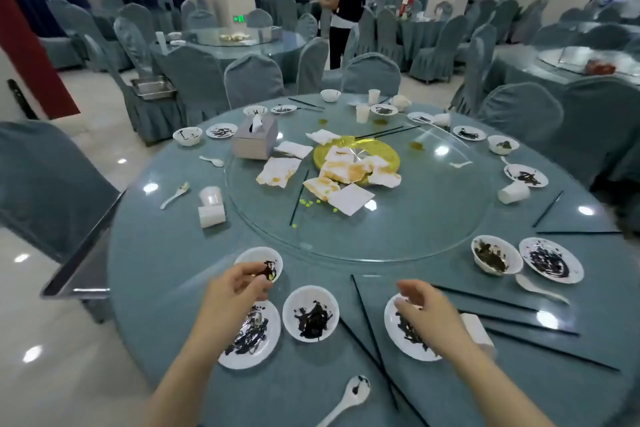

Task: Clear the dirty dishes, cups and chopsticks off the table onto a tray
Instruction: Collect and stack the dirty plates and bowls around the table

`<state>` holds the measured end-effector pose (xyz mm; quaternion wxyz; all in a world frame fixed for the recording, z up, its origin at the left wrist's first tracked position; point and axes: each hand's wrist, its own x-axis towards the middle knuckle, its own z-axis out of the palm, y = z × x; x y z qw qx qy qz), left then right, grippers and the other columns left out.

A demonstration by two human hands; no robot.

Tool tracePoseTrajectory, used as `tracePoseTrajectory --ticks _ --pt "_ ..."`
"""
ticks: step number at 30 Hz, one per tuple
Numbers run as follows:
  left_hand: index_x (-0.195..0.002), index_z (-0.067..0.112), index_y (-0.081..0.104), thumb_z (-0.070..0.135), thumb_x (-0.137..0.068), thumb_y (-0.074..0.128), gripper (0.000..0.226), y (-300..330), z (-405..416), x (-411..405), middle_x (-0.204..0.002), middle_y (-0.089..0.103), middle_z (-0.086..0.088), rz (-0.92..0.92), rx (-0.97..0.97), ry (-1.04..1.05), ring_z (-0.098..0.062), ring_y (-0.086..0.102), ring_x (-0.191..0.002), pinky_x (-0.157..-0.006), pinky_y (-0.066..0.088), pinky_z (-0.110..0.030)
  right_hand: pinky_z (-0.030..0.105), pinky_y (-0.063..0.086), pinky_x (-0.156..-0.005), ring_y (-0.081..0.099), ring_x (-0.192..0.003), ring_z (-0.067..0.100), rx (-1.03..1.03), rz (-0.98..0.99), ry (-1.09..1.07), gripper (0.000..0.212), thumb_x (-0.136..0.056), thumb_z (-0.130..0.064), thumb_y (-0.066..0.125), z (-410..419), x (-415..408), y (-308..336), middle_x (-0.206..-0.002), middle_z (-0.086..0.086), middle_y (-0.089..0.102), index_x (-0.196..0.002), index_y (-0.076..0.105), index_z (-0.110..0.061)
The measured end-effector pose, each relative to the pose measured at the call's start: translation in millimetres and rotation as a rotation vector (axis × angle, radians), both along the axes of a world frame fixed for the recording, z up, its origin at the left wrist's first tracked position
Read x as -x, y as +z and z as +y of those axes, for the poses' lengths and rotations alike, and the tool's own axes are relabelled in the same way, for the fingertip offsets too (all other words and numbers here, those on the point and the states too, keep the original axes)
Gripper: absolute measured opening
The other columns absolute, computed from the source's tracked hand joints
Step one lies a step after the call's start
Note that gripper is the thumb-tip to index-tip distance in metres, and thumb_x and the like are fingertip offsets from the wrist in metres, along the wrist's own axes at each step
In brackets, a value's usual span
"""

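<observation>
Bowl (260,262) round, white, sauce-smeared | left hand (239,282) pinches rim | right hand (424,308) loose over plate (403,340)

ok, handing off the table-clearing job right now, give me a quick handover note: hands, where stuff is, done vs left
Left hand: fingers curled at the near rim of a dirty bowl; a firm grip cannot be confirmed.
Right hand: open, over a dirty plate, holding nothing.
Near edge: second bowl, plate, spoon, black chopsticks.
Metal tray sits at the table's left edge; no dishes visible on it.
Done: nothing visibly cleared.
Left: every bowl, plate, cup and chopstick around the table.
</observation>
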<state>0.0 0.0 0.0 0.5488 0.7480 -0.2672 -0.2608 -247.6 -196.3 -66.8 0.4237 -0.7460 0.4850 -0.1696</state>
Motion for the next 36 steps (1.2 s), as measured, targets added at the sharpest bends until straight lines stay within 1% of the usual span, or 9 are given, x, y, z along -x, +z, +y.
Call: tracePoseTrajectory --ticks 2,8,14,18,21,23,26,31,36 --pt "-0.097 0.02 0.065 0.005 -0.09 0.059 0.017 -8.9 -3.6 1.4 -0.078 0.074 -0.005 0.075 -0.036 0.018 -0.011 0.068 -0.063 -0.067 0.053 -0.023 0.028 0.047 -0.091 0.062 -0.1 0.012 -0.045 0.104 -0.017 0.033 -0.085 -0.018 0.066 -4.1 9.3 -20.7 -0.114 -0.003 0.067 -0.117 0.062 -0.017" --pt "-0.098 0.018 0.066 0.008 -0.092 0.056 0.016 -33.4 -11.4 15.5 -0.078 0.074 -0.003 0.165 -0.138 0.074 -0.014 0.067 -0.064 -0.068 0.051 -0.03 0.026 0.041 -0.09 0.057 -0.112 0.02 0.015 0.389 0.012 0.043 -0.083 -0.02 0.067 -32.5 46.3 -62.7 -0.124 0.001 0.063 -0.124 0.058 -0.017" --pt "-0.097 0.012 0.067 0.006 -0.092 0.055 0.015 -45.9 -16.9 27.7 -0.076 0.074 -0.005 0.158 -0.215 0.087 -0.011 0.065 -0.058 -0.057 0.05 -0.019 0.033 0.041 -0.097 0.05 -0.119 0.026 0.173 0.53 0.085 0.044 -0.087 -0.018 0.058 -84.6 36.3 -73.2 -0.131 0.007 0.055 -0.13 0.052 -0.016" --pt "-0.099 0.014 0.069 0.01 -0.095 0.053 0.017 -50.9 -12.5 25.5 -0.079 0.075 -0.006 0.161 -0.27 0.119 -0.018 0.065 -0.066 -0.07 0.054 -0.027 0.035 0.041 -0.095 0.047 -0.119 0.027 0.178 0.614 0.097 0.045 -0.09 -0.016 0.053 -104.5 28.7 -79.3 -0.132 0.008 0.053 -0.134 0.045 -0.015" --pt "-0.098 0.013 0.07 0.01 -0.096 0.052 0.018 -54.4 -9.2 26.8 -0.079 0.075 -0.007 0.186 -0.267 0.159 -0.017 0.066 -0.066 -0.064 0.054 -0.02 0.034 0.045 -0.084 0.052 -0.113 0.027 0.168 0.668 0.111 0.04 -0.09 -0.012 0.049 -112.7 31.1 -87.1 -0.125 0.009 0.057 -0.13 0.047 -0.014" --pt "-0.097 0.013 0.069 0.009 -0.096 0.052 0.018 -57.5 -5.5 28.1 -0.077 0.074 -0.008 0.212 -0.262 0.199 -0.014 0.065 -0.061 -0.062 0.054 -0.019 0.03 0.044 -0.073 0.057 -0.104 0.026 0.166 0.696 0.13 0.031 -0.087 -0.011 0.047 -116.7 31.8 -91.3 -0.115 0.008 0.062 -0.117 0.055 -0.015" --pt "-0.1 0.01 0.067 0.008 -0.096 0.051 0.017 -65.0 2.6 29.1 -0.076 0.074 -0.009 0.249 -0.265 0.256 -0.015 0.065 -0.058 -0.063 0.054 -0.022 0.029 0.046 -0.068 0.062 -0.089 0.026 0.151 0.674 0.146 0.018 -0.087 -0.014 0.05 -120.5 26.1 -91.3 -0.099 0.006 0.067 -0.098 0.064 -0.015" --pt "-0.112 0.01 0.06 0.011 -0.097 0.051 0.018 -83.5 14.1 27.3 -0.079 0.074 -0.01 0.311 -0.288 0.338 -0.019 0.065 -0.06 -0.067 0.053 -0.029 0.031 0.038 -0.064 0.055 -0.078 0.027 0.086 0.451 0.064 0.007 -0.094 -0.024 0.048 -117.2 15.0 -82.9 -0.088 0.005 0.063 -0.095 0.053 -0.02" --pt "-0.138 0.019 0.034 0.017 -0.096 0.052 0.046 -117.2 20.9 20.4 -0.076 0.074 -0.009 0.378 -0.373 0.442 -0.022 0.064 -0.056 -0.065 0.051 -0.033 0.033 0.039 -0.068 0.053 -0.079 0.023 0.055 0.282 0.003 0.004 -0.095 -0.023 0.05 -108.5 14.3 -70.8 -0.083 0.0 0.056 -0.092 0.05 -0.02"
